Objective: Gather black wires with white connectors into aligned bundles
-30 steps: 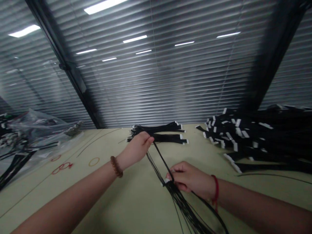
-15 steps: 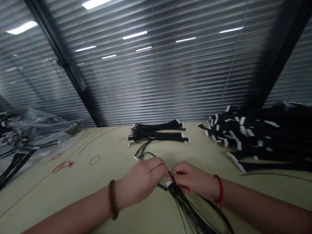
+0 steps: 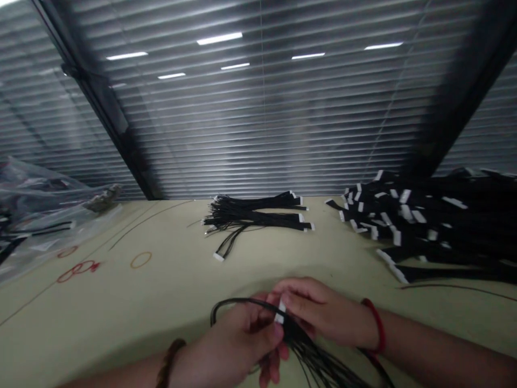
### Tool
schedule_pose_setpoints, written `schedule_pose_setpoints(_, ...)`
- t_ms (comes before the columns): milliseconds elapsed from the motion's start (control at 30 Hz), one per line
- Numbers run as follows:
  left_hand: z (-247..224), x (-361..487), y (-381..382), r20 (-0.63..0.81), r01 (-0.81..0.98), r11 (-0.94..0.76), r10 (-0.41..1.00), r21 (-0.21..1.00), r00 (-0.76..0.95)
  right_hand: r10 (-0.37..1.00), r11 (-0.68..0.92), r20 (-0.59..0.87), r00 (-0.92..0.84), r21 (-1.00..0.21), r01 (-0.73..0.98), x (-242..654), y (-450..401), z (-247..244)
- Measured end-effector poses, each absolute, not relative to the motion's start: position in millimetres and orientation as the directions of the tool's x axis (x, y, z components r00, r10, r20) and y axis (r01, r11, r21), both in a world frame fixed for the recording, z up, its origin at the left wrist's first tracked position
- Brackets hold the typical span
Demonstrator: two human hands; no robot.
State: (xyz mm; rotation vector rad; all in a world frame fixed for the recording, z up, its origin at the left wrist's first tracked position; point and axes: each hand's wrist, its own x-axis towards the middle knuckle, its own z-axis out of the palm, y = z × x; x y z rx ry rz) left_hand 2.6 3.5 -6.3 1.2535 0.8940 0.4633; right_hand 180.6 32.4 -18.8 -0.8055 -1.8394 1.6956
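Note:
A bundle of thin black wires with a white connector at its end is between my hands, low in the middle of the head view. My left hand is closed, its thumb pressing the lower end of the connector. With thumb and fingers, my right hand pinches the connector's upper end. Some black wires loop over the left hand's fingers, and others run down past the lower edge of the view. The undersides of the fingers are partly hidden.
Bundled black cables lie at the back, one white plug sticking out. A big heap of black cables with white connectors fills the right. Plastic bags, red rings and a yellow ring lie left. A slatted blind stands behind.
My left hand has moved down and turned, its thumb now on the connector. My right hand has shifted slightly, and its thumb is at the connector's upper end. The view has swung slightly.

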Motion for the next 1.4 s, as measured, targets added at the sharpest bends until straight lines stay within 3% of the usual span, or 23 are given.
schedule_pose_setpoints(167, -2.2, -1.0, 6.1, -0.372, 0.147, 0.362, 0.698, 0.921, 0.612, 0.673, 0.046, 0.031, -0.739, -0.999, 0.0, 182.5, 24.6, -14.1)
schedule_pose_setpoints(333, 1.0, 1.3, 5.1, -0.393, 0.104, 0.418, 0.701, 0.903, 0.595, 0.697, 0.039, -0.005, -0.717, -0.998, 0.045, 184.3, 25.0, -13.9)
schedule_pose_setpoints(700, -1.5, 0.2, 7.1, -0.374, 0.12, 0.386, 0.695, 0.915, 0.614, 0.732, 0.072, 0.02, -0.681, -0.996, 0.048, 182.0, 27.7, -11.2)
schedule_pose_setpoints(967, 4.5, -2.6, 6.9, -0.398, 0.072, 0.453, 0.684, 0.889, 0.611, 0.7, 0.289, 0.103, -0.707, -0.946, 0.148, 185.8, 26.8, -7.9)
schedule_pose_setpoints(1133, 0.2, -2.0, 3.3, -0.444, 0.17, 0.423, 0.719, 0.89, 0.534, 0.699, 0.475, 0.165, -0.696, -0.834, 0.28, 179.4, 23.1, 0.3)
schedule_pose_setpoints(1233, -3.0, -3.1, 2.8, -0.432, 0.202, 0.384, 0.756, 0.901, 0.492, 0.773, 0.516, 0.199, -0.602, -0.75, 0.414, 181.5, 17.6, 21.3)
schedule_pose_setpoints(1300, -3.8, -3.9, 3.3, -0.391, 0.163, 0.358, 0.796, 0.92, 0.462, 0.827, 0.526, 0.224, -0.516, -0.633, 0.568, 190.0, 8.8, 39.3)
schedule_pose_setpoints(1400, -2.9, -4.8, 4.1, -0.283, 0.053, 0.286, 0.873, 0.957, 0.397, 0.82, 0.571, 0.248, -0.515, -0.32, 0.756, 210.4, -11.9, 51.5)
